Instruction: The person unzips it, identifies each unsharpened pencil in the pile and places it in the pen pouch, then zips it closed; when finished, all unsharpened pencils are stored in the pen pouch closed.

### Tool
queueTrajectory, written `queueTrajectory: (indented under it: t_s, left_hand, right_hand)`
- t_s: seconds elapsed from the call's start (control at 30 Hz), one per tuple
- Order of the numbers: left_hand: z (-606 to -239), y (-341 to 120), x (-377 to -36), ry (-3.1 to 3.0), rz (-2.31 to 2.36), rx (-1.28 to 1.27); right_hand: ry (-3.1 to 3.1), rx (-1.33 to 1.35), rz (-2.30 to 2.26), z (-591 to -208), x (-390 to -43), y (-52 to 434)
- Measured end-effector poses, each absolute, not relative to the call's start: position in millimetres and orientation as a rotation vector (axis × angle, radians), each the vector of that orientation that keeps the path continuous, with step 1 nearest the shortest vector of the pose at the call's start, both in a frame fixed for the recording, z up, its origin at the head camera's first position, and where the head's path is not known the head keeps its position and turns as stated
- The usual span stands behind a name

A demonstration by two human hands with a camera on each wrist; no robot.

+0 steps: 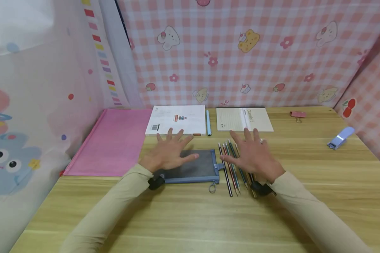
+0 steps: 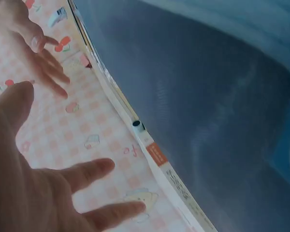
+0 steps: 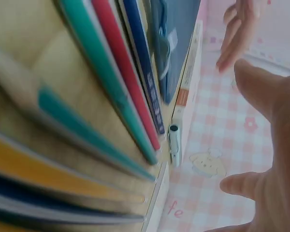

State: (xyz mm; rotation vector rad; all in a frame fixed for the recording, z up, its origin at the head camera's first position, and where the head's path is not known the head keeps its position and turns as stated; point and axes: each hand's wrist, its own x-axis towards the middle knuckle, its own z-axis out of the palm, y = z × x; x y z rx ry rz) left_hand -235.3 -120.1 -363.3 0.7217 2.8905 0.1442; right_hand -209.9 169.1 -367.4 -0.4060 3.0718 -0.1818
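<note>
Both hands hover flat, fingers spread, holding nothing: the left hand [image 1: 167,151] over the pouch [image 1: 194,168], the right hand [image 1: 252,154] over the pencils [image 1: 231,168]. Best to gather the pencils together before lifting, so none roll across the counter [image 1: 304,196].

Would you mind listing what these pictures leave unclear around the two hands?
- Head view: the left hand covers part of the mesh pouch, so any contents stay hidden.
- Head view: the right hand hides some pencils; no exact count.
- Head view: print on the white book is too small.
- Both wrist views: too blurred to show contact.
</note>
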Motion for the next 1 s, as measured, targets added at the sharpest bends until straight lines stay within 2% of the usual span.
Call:
queueTrajectory:
  t_s: [0.2, 0.53, 0.7, 1.0]
  left_hand:
    - [-363.5, -110.8, -237.0, 2.789, 0.272, 1.036]
    - [-363.9, -81.9, -242.1, 2.45, 0.509, 1.46]
    - [-366.4, -67.4, -246.0, 2.361, 0.498, 1.548]
    - [-371.4, -55.5, -243.5, 2.35, 0.267, 1.553]
  right_hand:
    - [3.133, -0.533, -0.235, -366.4, -194.8, 161.7]
    - [3.061, -0.745, -0.753, -370.4, -158.0, 148.5]
    - [2.988, -0.787, -0.87, -373.0, -147.9, 144.9]
    - [2.871, -0.775, -0.849, -379.7, -139.0, 140.4]
